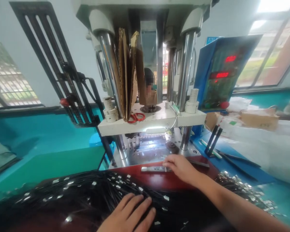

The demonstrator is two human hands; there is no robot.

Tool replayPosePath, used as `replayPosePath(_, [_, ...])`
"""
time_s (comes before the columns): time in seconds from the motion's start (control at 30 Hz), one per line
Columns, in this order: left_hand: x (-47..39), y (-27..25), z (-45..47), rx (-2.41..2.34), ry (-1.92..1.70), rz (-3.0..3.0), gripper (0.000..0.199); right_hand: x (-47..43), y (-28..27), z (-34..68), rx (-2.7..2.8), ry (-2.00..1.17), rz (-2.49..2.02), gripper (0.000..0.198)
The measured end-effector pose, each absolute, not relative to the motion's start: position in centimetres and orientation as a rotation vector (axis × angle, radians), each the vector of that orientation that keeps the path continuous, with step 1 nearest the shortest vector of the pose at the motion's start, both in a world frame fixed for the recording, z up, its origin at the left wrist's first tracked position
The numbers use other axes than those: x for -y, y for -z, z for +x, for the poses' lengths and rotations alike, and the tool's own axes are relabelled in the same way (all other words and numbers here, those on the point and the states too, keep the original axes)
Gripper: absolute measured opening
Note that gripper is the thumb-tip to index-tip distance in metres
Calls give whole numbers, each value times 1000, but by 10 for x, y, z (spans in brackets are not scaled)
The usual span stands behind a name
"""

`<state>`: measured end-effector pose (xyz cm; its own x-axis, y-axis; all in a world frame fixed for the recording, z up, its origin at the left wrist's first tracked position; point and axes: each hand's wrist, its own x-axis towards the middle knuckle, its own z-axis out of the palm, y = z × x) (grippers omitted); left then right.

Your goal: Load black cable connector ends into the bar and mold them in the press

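Note:
My left hand (131, 214) lies palm down with its fingers apart on a heap of thin black cables (103, 190) with small silvery metal ends. Farther forward, my right hand (180, 167) is closed in a pinch above the dark red surface (157, 178). Whatever its fingertips hold is too small or too hidden to name. Beside those fingers a flat silvery metal strip (152, 169) rests on the red surface, its right end close to the hand. Just behind is the lit metal bed (148, 155) of a press.
Steel columns (186, 71) carry the press's white plate (154, 125), where red-handled scissors (136, 118) and cardboard (125, 74) stand. A blue control box (222, 74) shows red digits. More metal-ended cables (248, 195) lie right. Black tweezers (239, 161) rest on a blue surface.

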<state>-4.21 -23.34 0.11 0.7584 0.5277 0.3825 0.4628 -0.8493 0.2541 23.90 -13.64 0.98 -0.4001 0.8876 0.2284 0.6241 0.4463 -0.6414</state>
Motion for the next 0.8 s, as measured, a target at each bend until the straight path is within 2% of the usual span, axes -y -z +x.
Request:
replayPosePath(0.17, [214,-45,-30,-796,-326,2747,42,133,-12,244,2158,-666,-1264,34])
replayPosePath(0.23, [196,-65,-16,-1095,-347,2637,36,133,-13,248,2147,-685,-1274,40])
replayPosePath(0.3, [170,-75,-2,-1244,-242,2603,30,134,-12,252,2137,-727,-1276,35])
replayPosePath(0.37, [141,-72,10,-1258,-80,2566,30,135,-9,252,2132,-771,-1284,21])
replayPosePath(0.47, [108,-53,19,-1274,0,2519,28,138,-1,248,2113,-744,-1348,28])
replayPosePath(0.57, [99,-32,15,-1332,-52,2473,18,139,3,241,2103,-647,-1415,32])
replayPosePath(0.67, [105,-21,7,-1368,-161,2414,15,139,3,235,2146,-574,-1421,32])
replayPosePath(0.8, [114,-18,2,-1350,-254,2343,15,139,-1,233,2254,-476,-1368,19])
